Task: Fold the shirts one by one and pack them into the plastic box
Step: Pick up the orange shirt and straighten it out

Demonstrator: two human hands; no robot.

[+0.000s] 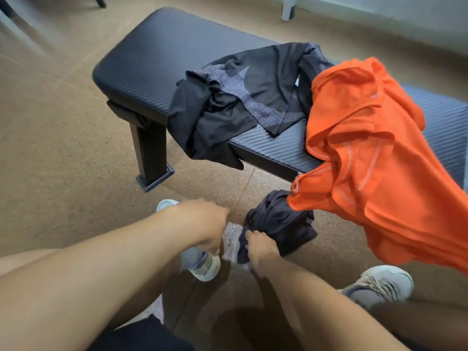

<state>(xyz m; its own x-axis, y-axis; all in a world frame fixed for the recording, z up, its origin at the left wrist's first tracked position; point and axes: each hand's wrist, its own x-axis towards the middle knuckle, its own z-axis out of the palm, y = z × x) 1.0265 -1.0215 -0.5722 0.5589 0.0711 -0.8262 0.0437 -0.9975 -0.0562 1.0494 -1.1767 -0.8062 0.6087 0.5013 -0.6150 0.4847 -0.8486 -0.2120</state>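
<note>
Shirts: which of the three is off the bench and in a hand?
The dark bundled shirt down at the floor, gripped by the right hand. The orange shirt and the black patterned shirt lie on the bench.

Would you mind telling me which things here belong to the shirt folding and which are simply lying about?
Part of the job: dark garment, gripped by the right hand near the floor; orange shirt draped over the bench; black patterned shirt on the bench; left hand. The plastic box is out of view.

Just about: chair leg; white post.
</note>
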